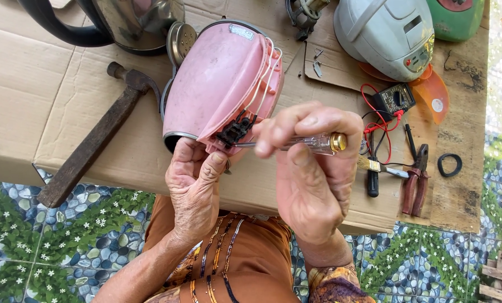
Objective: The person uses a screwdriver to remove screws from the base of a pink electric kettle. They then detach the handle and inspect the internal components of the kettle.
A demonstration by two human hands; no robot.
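A person's left hand (194, 188) steadies a pink plastic appliance shell (220, 84), lying on its side on a tabletop (49, 101) covered in flattened brown cardboard, the grip closed around the shell's lower rim with the thumb pressed up against the edge. The right hand (310, 168) holds a clear-handled screwdriver with a brass-coloured end cap (312, 143), fingers wrapped tightly round the handle; its metal shaft points left, the tip touching a small black switch block (234, 132) set in the shell's open edge. Thin white wires (265, 73) run over the shell's rim down to that block.

A wooden-handled hammer with a rusty head (91, 143) lies diagonally to the left of the shell. Above it sits a shiny steel kettle with a black handle (122, 22). To the right rest a grey-white plastic appliance body (388, 33), a small black multimeter with red leads (394, 100), red-handled pliers (416, 182), a small paintbrush (377, 166) and a black rubber ring (449, 164). The person wears an orange patterned garment (234, 264); blue-green pebble-patterned floor tiles (49, 241) show below.
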